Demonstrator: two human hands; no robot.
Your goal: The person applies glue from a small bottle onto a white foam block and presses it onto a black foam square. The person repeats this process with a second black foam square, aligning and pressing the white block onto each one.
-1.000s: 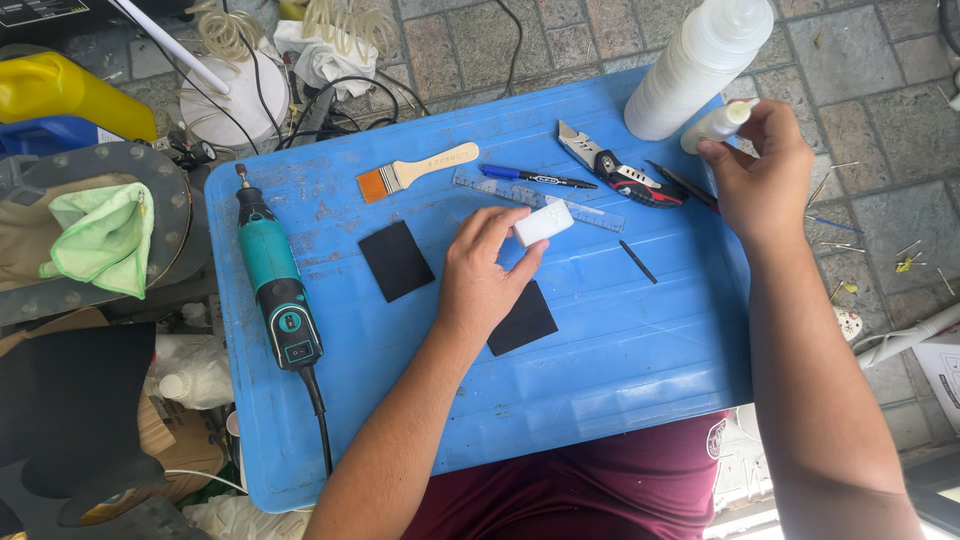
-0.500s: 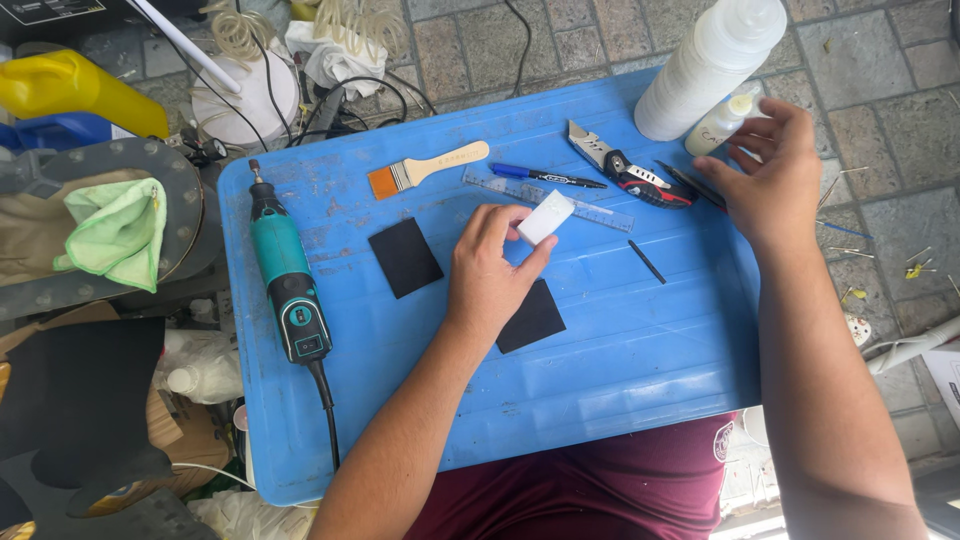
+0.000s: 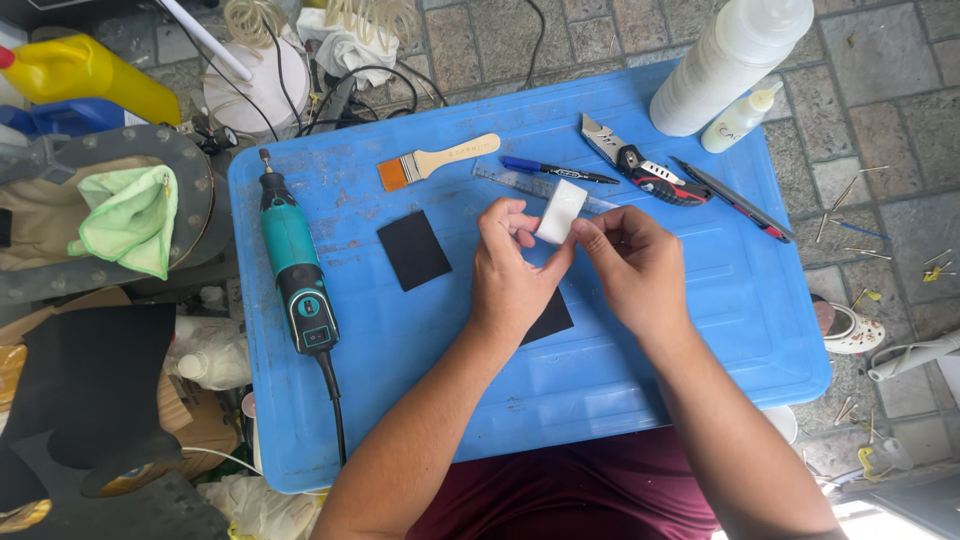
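Observation:
Over the middle of a blue plastic lid (image 3: 700, 330) used as a work surface, my left hand (image 3: 510, 275) and my right hand (image 3: 635, 265) meet around a small white block (image 3: 558, 212). The left thumb and fingers pinch it, and the right fingertips touch its lower edge. A black square piece (image 3: 413, 250) lies flat to the left of my hands. A second black piece (image 3: 552, 318) shows partly under my left wrist.
On the lid lie a teal rotary tool (image 3: 297, 270) with its cord, a paintbrush (image 3: 435, 162), a clear ruler, a blue pen (image 3: 555, 170), a utility knife (image 3: 640, 162) and a dark pencil. A large white bottle (image 3: 725, 60) and small glue bottle (image 3: 740, 118) stand at the far right.
My right hand has come back from the small bottle at the far right corner and joined my left hand on the white block. The bottle now stands alone.

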